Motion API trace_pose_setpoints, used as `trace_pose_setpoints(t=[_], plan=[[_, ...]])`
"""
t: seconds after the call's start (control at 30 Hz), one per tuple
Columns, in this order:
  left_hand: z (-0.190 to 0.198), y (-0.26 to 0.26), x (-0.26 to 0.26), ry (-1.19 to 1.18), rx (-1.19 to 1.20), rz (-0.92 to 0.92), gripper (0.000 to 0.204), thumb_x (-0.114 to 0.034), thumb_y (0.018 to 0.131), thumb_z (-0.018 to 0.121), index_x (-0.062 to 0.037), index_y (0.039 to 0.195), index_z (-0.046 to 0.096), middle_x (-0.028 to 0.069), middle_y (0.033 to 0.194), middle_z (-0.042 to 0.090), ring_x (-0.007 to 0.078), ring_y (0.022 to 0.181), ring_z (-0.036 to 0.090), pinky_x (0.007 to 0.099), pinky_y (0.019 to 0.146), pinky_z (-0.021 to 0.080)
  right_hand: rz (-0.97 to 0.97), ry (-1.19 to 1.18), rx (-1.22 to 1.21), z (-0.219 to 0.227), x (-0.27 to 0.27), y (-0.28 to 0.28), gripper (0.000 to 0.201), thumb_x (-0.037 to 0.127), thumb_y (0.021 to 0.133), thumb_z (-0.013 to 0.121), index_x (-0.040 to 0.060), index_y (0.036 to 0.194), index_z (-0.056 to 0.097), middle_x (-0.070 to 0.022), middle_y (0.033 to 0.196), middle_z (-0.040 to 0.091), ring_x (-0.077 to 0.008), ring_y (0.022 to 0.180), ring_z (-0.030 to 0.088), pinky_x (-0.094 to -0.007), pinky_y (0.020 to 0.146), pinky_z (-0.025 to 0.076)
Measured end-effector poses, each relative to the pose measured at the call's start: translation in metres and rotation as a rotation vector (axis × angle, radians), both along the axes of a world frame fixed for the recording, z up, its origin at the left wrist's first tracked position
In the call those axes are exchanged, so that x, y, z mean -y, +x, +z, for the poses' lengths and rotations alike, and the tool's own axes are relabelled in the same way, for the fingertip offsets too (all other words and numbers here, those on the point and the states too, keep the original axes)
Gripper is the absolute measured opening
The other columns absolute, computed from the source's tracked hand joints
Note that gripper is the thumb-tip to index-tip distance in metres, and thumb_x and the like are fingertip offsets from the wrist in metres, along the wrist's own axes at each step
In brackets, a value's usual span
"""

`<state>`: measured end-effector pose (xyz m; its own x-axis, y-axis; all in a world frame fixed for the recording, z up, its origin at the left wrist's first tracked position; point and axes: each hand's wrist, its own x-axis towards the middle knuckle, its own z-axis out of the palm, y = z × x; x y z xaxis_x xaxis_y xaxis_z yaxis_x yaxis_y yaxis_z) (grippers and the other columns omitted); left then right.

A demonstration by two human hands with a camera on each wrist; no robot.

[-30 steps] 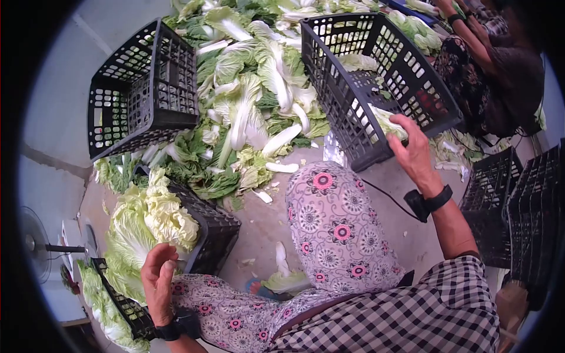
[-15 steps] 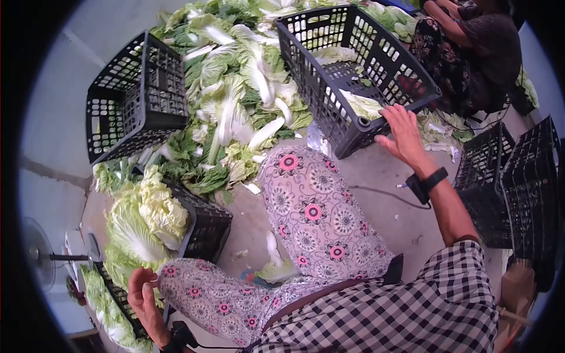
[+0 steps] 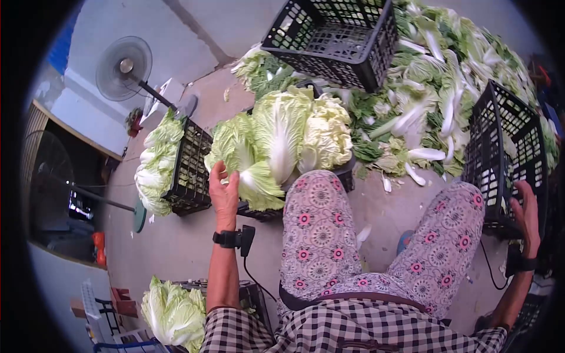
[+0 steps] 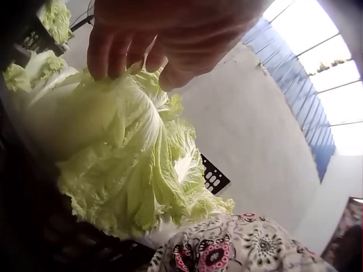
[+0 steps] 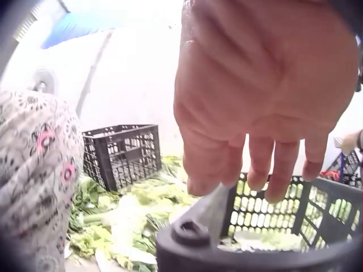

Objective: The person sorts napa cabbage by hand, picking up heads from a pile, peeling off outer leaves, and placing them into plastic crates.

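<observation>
My left hand [image 3: 223,191] is at the left side of a pile of napa cabbages [image 3: 282,138] heaped in a black crate in front of my knee. In the left wrist view its fingers hang loosely over a pale green cabbage [image 4: 130,153], with the fingertips right at the leaves. At the right, my right hand [image 3: 525,215] is beside the near corner of a black plastic crate [image 3: 497,170]. Its fingers [image 5: 261,161] reach out straight over the crate's rim in the right wrist view, holding nothing. Cabbage pieces [image 5: 272,241] lie inside that crate.
Loose cabbage leaves [image 3: 418,117] cover the floor ahead. Another black crate [image 3: 335,44] stands tilted on them. Cabbages fill a crate [image 3: 188,170] at the left, and another cabbage [image 3: 173,312] sits behind my left arm. A fan [image 3: 125,66] stands by the wall.
My right hand has let go of a cabbage piece in the right crate, and its fingers have straightened. My view has turned left, and my left hand has moved from beside my knee to the cabbages.
</observation>
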<state>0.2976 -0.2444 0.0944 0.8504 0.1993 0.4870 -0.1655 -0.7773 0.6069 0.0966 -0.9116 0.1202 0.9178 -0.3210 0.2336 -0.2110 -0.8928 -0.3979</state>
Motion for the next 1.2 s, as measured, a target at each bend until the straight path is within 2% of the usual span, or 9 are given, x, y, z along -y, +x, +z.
trace_pose_setpoints(t=[0.2, 0.4, 0.5, 0.63, 0.73, 0.97, 1.0, 1.17, 1.2], plan=[[-0.041, -0.006, -0.029, -0.47, -0.098, 0.012, 0.044, -0.015, 0.085, 0.054, 0.0029, 0.124, 0.044, 0.0153, 0.112, 0.056, 0.0208, 0.101, 0.055, 0.031, 0.088, 0.043, 0.305, -0.158, 0.148, 0.035, -0.01, 0.128, 0.036, 0.007, 0.081, 0.058, 0.001, 0.116, 0.052, -0.0131, 0.112, 0.058, -0.0274, 0.107, 0.053, -0.035, 0.094, 0.039], [-0.065, -0.016, -0.051, -0.077, -0.364, -0.115, 0.074, -0.017, 0.073, 0.068, 0.0031, 0.132, 0.029, 0.0222, 0.119, 0.052, 0.0291, 0.108, 0.053, 0.035, 0.093, 0.04, 0.545, -0.065, 0.228, 0.09, -0.131, 0.222, 0.034, 0.009, 0.082, 0.059, -0.0002, 0.113, 0.054, -0.0139, 0.107, 0.061, -0.0242, 0.101, 0.057, -0.0334, 0.092, 0.042], [-0.039, 0.003, -0.017, -0.368, -0.248, -0.134, 0.08, -0.022, 0.07, 0.073, 0.0053, 0.13, 0.029, 0.0247, 0.121, 0.048, 0.0312, 0.109, 0.051, 0.0351, 0.093, 0.04, 0.664, 0.06, 0.135, 0.084, -0.186, 0.238, 0.033, 0.01, 0.081, 0.06, -0.0004, 0.112, 0.055, -0.0134, 0.105, 0.062, -0.022, 0.098, 0.058, -0.0324, 0.089, 0.044], [-0.077, 0.033, -0.026, -0.156, -0.062, 0.007, 0.065, -0.018, 0.07, 0.072, 0.0047, 0.121, 0.038, 0.0202, 0.113, 0.052, 0.0271, 0.1, 0.054, 0.0329, 0.087, 0.042, 0.747, 0.332, 0.053, 0.044, -0.225, 0.245, 0.031, 0.012, 0.08, 0.061, -0.0013, 0.108, 0.057, -0.0119, 0.098, 0.063, -0.0208, 0.091, 0.059, -0.0329, 0.086, 0.046], [-0.043, 0.021, -0.01, -0.293, -0.299, 0.205, 0.055, -0.016, 0.072, 0.069, 0.002, 0.117, 0.042, 0.0172, 0.11, 0.054, 0.0259, 0.096, 0.055, 0.0324, 0.085, 0.043, 0.814, 0.252, -0.151, 0.011, -0.214, 0.244, 0.032, 0.012, 0.078, 0.061, -0.0031, 0.106, 0.055, -0.0164, 0.091, 0.063, -0.0258, 0.085, 0.061, -0.0334, 0.08, 0.048], [0.036, 0.009, -0.035, -1.891, -0.307, -0.266, 0.056, -0.051, 0.082, 0.048, -0.0102, 0.12, 0.047, 0.0128, 0.114, 0.053, 0.0341, 0.099, 0.053, 0.0373, 0.067, 0.051, 0.743, 0.341, -0.13, 0.0, -0.185, 0.24, 0.033, 0.014, 0.077, 0.06, -0.0044, 0.104, 0.054, -0.0193, 0.093, 0.063, -0.0301, 0.087, 0.061, -0.0357, 0.08, 0.047], [0.049, 0.007, -0.028, -1.983, -0.307, -0.472, 0.057, -0.052, 0.082, 0.048, -0.0098, 0.12, 0.047, 0.0125, 0.113, 0.054, 0.0349, 0.096, 0.055, 0.0382, 0.064, 0.052, 0.753, 0.31, -0.132, 0.001, -0.183, 0.24, 0.034, 0.014, 0.076, 0.061, -0.0044, 0.104, 0.054, -0.0192, 0.093, 0.063, -0.0303, 0.087, 0.061, -0.0358, 0.081, 0.047], [0.094, -0.009, 0.048, -1.724, -0.488, -0.373, 0.057, -0.055, 0.082, 0.046, -0.0175, 0.125, 0.046, 0.0091, 0.116, 0.055, 0.0364, 0.095, 0.058, 0.0377, 0.057, 0.052, 0.823, 0.229, 0.179, 0.026, -0.214, 0.223, 0.059, 0.02, 0.072, 0.068, 0.0032, 0.124, 0.045, -0.0186, 0.119, 0.052, -0.0318, 0.108, 0.052, -0.0367, 0.093, 0.042], [0.089, -0.01, 0.051, -1.644, -0.613, -0.673, 0.06, -0.054, 0.085, 0.045, -0.0146, 0.129, 0.042, 0.0105, 0.121, 0.054, 0.0349, 0.101, 0.057, 0.0436, 0.066, 0.054, 0.867, 0.202, 0.297, 0.031, -0.221, 0.218, 0.069, 0.021, 0.07, 0.072, 0.0065, 0.13, 0.04, -0.0183, 0.127, 0.047, -0.0329, 0.116, 0.047, -0.0376, 0.098, 0.039]])
